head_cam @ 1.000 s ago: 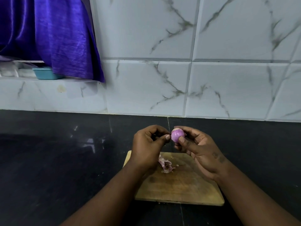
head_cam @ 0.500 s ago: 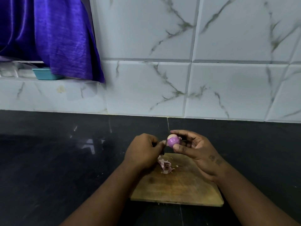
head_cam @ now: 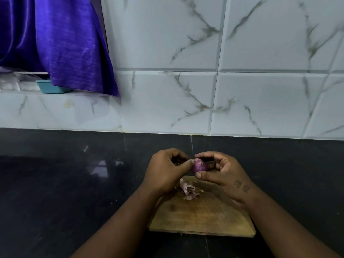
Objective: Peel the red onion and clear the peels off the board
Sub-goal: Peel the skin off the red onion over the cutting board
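Note:
A small purple-red onion (head_cam: pixel 199 166) is held above the far edge of the wooden cutting board (head_cam: pixel 202 216). My right hand (head_cam: pixel 221 172) cups it between thumb and fingers. My left hand (head_cam: pixel 166 170) touches the onion's left side with its thumb tip, fingers curled. A small heap of pale pink peels (head_cam: pixel 188 189) lies on the board's far part, just below my hands. Both forearms hide parts of the board.
The board sits on a glossy black counter (head_cam: pixel 65 183) that meets a white marble-tiled wall (head_cam: pixel 186 90). At the upper left a purple cloth (head_cam: pixel 61 41) hangs over a ledge holding a teal dish (head_cam: pixel 50 87).
My hands shifted slightly with the onion, which turned so more of its purple side shows. The left thumb stays at the onion. The peels on the board have not moved.

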The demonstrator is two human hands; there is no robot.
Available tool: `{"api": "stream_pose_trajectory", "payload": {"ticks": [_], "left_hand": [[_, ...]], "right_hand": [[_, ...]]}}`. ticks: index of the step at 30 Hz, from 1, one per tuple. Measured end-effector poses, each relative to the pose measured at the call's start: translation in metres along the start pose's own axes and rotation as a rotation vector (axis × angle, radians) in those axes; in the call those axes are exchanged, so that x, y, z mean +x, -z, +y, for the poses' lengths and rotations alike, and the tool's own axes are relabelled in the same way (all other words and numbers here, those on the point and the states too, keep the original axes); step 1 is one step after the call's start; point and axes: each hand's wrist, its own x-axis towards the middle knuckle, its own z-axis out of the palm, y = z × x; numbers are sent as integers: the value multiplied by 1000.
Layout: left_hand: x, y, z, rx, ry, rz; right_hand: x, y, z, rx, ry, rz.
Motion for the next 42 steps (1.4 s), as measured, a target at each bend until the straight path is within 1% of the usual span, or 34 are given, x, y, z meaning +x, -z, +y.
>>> {"api": "stream_pose_trajectory", "payload": {"ticks": [9,16,19,25,31,38,42], "left_hand": [[1,0,-2,32,29,-12],[1,1,-3,-25,68,-13],[0,0,-2,-48,47,-42],[1,-2,-3,2,61,-7],[-2,-5,0,-56,44,3],[-2,-6,1,43,23,11],[-2,-8,2,91,26,16]], "right_hand": [[1,3,1,-109,43,-16],[1,4,0,-78,34,-17],[2,5,1,-67,36,-9],[2,4,3,-58,39,-1],[4,5,4,-135,57,33],[4,4,6,-194,69,37],[3,2,6,-179,71,25]]}}
